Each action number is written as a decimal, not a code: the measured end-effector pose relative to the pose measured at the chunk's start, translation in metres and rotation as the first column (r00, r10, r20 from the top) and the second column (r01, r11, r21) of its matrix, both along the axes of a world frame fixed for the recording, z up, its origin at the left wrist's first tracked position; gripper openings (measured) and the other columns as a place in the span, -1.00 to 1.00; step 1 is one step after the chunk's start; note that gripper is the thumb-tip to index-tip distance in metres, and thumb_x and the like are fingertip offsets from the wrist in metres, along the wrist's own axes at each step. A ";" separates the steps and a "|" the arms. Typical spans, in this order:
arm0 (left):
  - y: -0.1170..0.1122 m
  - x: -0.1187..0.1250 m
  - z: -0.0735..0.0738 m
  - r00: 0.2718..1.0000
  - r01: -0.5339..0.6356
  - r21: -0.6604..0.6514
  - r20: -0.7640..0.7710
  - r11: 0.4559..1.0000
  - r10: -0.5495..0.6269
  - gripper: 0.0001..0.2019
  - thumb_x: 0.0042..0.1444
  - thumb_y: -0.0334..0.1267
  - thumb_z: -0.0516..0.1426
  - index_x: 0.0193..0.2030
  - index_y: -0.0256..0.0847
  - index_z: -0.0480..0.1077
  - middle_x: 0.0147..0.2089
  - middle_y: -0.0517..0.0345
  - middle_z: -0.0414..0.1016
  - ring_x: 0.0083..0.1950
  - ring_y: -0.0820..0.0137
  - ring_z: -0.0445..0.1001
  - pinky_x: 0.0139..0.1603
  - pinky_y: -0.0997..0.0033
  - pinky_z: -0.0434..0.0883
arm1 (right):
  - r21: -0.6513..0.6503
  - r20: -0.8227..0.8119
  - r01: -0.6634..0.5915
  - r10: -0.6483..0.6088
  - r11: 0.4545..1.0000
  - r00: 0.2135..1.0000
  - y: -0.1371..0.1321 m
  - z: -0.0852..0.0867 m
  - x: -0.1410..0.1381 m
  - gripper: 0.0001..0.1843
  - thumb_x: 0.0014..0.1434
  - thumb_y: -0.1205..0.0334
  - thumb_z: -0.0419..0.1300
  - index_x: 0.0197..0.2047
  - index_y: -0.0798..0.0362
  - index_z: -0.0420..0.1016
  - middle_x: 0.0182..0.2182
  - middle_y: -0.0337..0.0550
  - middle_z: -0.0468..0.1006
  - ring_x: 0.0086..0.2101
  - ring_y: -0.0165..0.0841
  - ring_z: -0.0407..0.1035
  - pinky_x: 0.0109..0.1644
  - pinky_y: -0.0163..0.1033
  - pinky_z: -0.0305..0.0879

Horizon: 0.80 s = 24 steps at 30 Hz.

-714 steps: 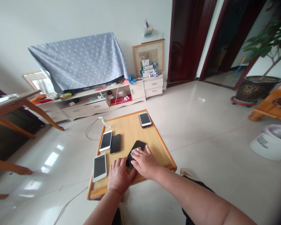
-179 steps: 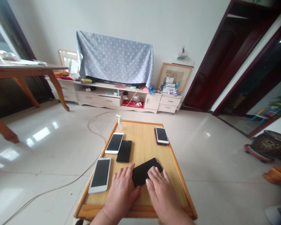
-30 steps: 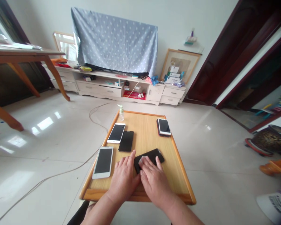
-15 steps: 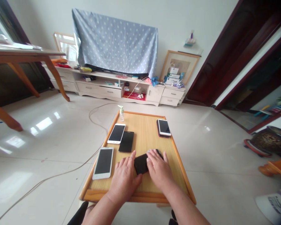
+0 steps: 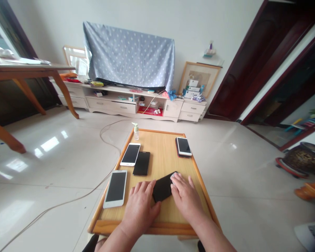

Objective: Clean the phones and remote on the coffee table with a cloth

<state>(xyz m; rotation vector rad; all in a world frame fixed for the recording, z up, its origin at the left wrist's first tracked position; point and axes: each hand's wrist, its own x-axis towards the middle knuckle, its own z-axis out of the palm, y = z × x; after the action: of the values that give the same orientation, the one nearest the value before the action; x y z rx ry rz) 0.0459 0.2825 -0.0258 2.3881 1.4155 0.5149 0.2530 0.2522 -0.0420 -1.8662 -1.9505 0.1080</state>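
Note:
A black phone [image 5: 162,188] lies slantwise on a small wooden table [image 5: 161,164], near its front. My left hand [image 5: 140,203] grips the phone's left end between thumb and fingers. At the opposite end, my right hand [image 5: 186,196] presses a small whitish wipe [image 5: 173,176] against the screen; most of the wipe is under the fingers, so its kind is hard to be sure of. To the left are a large white phone [image 5: 116,189], another white phone [image 5: 131,154] and a second black phone [image 5: 141,163], which touches that one.
A pump bottle [image 5: 136,132] stands at the table's far left corner. Stacked phones [image 5: 184,146] sit at the far right. A cable [image 5: 78,196] runs over the floor at left. Beyond is a white cabinet [image 5: 112,106] below a polka-dot cloth [image 5: 131,56].
My right hand has slid toward the phone's right end with the wipe, uncovering more of the screen. My left hand keeps its hold. The whole view has shifted slightly.

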 end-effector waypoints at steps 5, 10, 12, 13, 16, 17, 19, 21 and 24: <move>0.000 0.000 0.003 1.000 0.021 0.014 0.004 1.000 -0.021 -0.37 0.04 -0.16 0.27 0.30 -0.06 0.30 0.16 0.02 0.46 0.18 0.08 0.35 0.18 0.07 0.27 | 0.061 -0.112 0.004 0.003 0.998 0.994 0.002 -0.020 0.015 -0.49 0.37 0.23 0.03 0.34 0.06 0.38 0.34 0.05 0.32 0.35 -0.05 0.15 0.35 0.14 0.26; -0.001 0.003 0.007 0.999 0.037 0.034 -0.007 0.999 -0.037 -0.50 0.04 -0.18 0.28 0.16 -0.08 0.41 0.09 0.04 0.51 0.12 0.10 0.41 0.14 0.07 0.30 | 0.112 -0.250 0.089 -0.059 0.990 0.966 0.009 -0.022 0.022 -0.55 0.34 0.27 0.01 0.20 0.02 0.52 0.20 0.02 0.50 0.20 -0.12 0.39 0.30 0.06 0.33; -0.001 0.004 0.008 0.999 0.051 0.046 -0.003 0.998 -0.051 -0.55 0.02 -0.20 0.29 0.10 -0.08 0.45 0.07 0.05 0.53 0.09 0.10 0.43 0.13 0.05 0.30 | 0.124 -0.315 0.153 -0.108 0.980 0.943 0.013 -0.020 0.027 -0.60 0.32 0.24 0.02 0.10 0.00 0.58 0.07 0.00 0.60 0.08 -0.14 0.48 0.21 0.04 0.39; -0.001 0.004 0.009 0.998 0.058 0.051 0.002 0.997 -0.058 -0.57 0.02 -0.20 0.30 0.07 -0.08 0.46 0.06 0.05 0.54 0.09 0.09 0.43 0.13 0.05 0.31 | 0.121 -0.360 0.192 -0.137 0.974 0.923 0.015 -0.020 0.031 -0.63 0.32 0.22 0.03 0.05 0.00 0.60 0.01 -0.02 0.63 0.02 -0.14 0.51 0.17 0.02 0.42; 0.000 0.003 0.012 0.997 0.067 0.064 0.026 0.996 -0.069 -0.65 0.05 -0.19 0.28 0.01 -0.07 0.49 0.04 0.07 0.57 0.06 0.10 0.46 0.11 0.04 0.33 | 0.064 -0.545 0.331 -0.244 0.942 0.802 0.019 -0.020 0.041 -0.67 0.29 0.09 0.09 -0.03 -0.02 0.61 -0.07 -0.05 0.65 -0.06 -0.14 0.53 0.08 -0.02 0.43; 0.000 0.002 0.014 0.997 0.070 0.068 0.035 0.995 -0.072 -0.69 0.09 -0.18 0.26 0.00 -0.07 0.49 0.03 0.08 0.58 0.05 0.11 0.47 0.09 0.04 0.34 | 0.027 -0.612 0.375 -0.281 0.927 0.739 0.020 -0.020 0.043 -0.66 0.28 0.04 0.11 -0.03 -0.02 0.61 -0.08 -0.05 0.66 -0.07 -0.13 0.53 0.06 -0.03 0.43; 0.000 0.000 0.016 0.995 0.083 0.075 0.050 0.994 -0.087 -0.74 0.18 -0.15 0.20 0.00 -0.06 0.49 0.01 0.07 0.58 0.03 0.13 0.47 0.06 0.07 0.36 | -0.047 -0.726 0.434 -0.329 0.900 0.604 0.022 -0.021 0.045 -0.61 0.24 -0.06 0.17 -0.02 -0.02 0.61 -0.11 -0.06 0.67 -0.09 -0.12 0.53 0.03 -0.04 0.42; 0.001 -0.001 0.018 0.993 0.098 0.076 0.064 0.992 -0.103 -0.76 0.27 -0.11 0.13 0.02 -0.07 0.47 -0.01 0.05 0.58 0.01 0.15 0.47 0.02 0.10 0.38 | -0.087 -0.818 0.453 -0.323 0.887 0.476 0.024 -0.019 0.044 -0.58 0.18 -0.11 0.25 -0.05 0.00 0.62 -0.13 -0.07 0.67 -0.09 -0.13 0.52 -0.01 -0.09 0.42; 0.004 0.000 0.019 0.992 0.108 0.062 0.065 0.992 -0.112 -0.73 0.37 -0.07 0.01 0.00 -0.08 0.46 -0.08 0.06 0.57 -0.02 0.18 0.48 -0.02 0.14 0.40 | -0.129 -0.923 0.427 -0.266 0.895 0.279 0.027 -0.014 0.038 -0.55 0.09 -0.14 0.34 -0.11 0.03 0.64 -0.17 -0.07 0.67 -0.22 -0.20 0.53 -0.24 -0.22 0.41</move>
<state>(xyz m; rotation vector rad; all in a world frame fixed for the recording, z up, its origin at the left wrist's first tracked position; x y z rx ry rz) 0.0460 0.2863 -0.0068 2.4526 1.2488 0.6102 0.2914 0.2795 -0.0559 -1.4971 -0.6772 0.7122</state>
